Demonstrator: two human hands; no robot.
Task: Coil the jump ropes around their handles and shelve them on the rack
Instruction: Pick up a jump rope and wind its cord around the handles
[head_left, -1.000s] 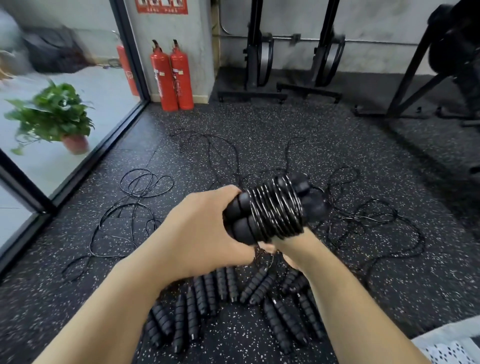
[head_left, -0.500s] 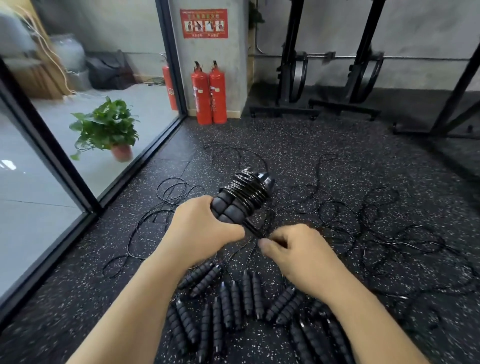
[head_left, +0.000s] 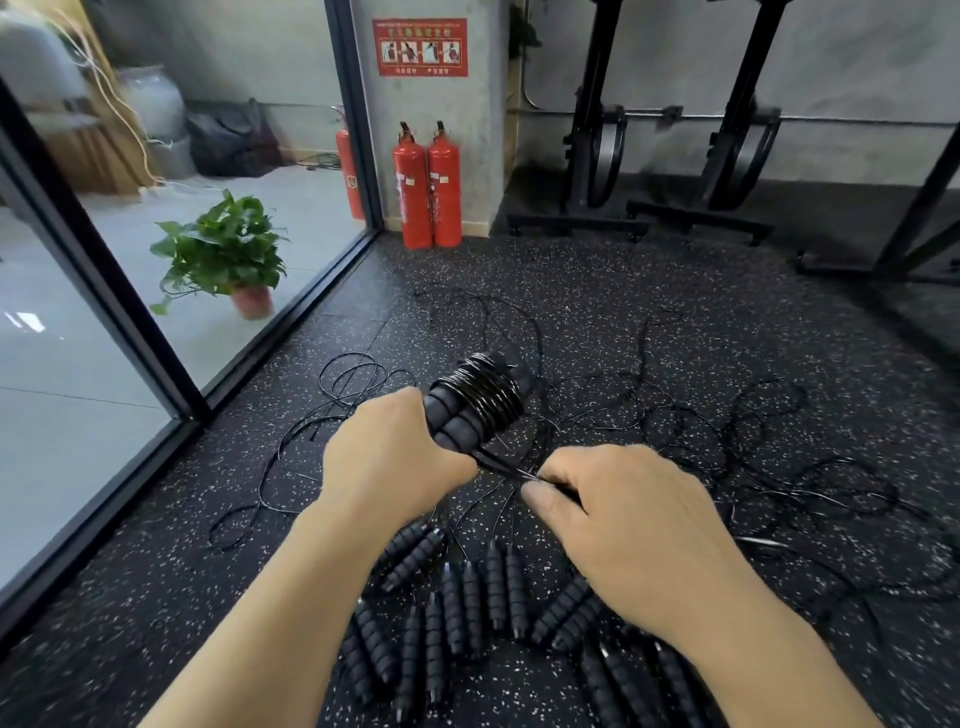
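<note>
- Two rope-wound handles (head_left: 457, 423), mid-frame, are clenched in the left hand (head_left: 395, 462); slackening would likely spill the coils.
- Right hand (head_left: 634, 519), at four o'clock from them, pinches the rope tail (head_left: 496, 461); pulling could snag floor ropes (head_left: 727, 431) at two o'clock.

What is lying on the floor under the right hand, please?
Black ribbed jump rope handles and loose cords lie on the floor around the right hand; whatever sits directly beneath it is hidden.

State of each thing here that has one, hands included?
Left hand: grips the handles.
Right hand: pinches the rope tail.
Coil: wound round the handles, tail loose.
Floor ropes: uncoiled, tangled.
Floor handles: lying down, unwound.
Extinguishers: upright.
</note>
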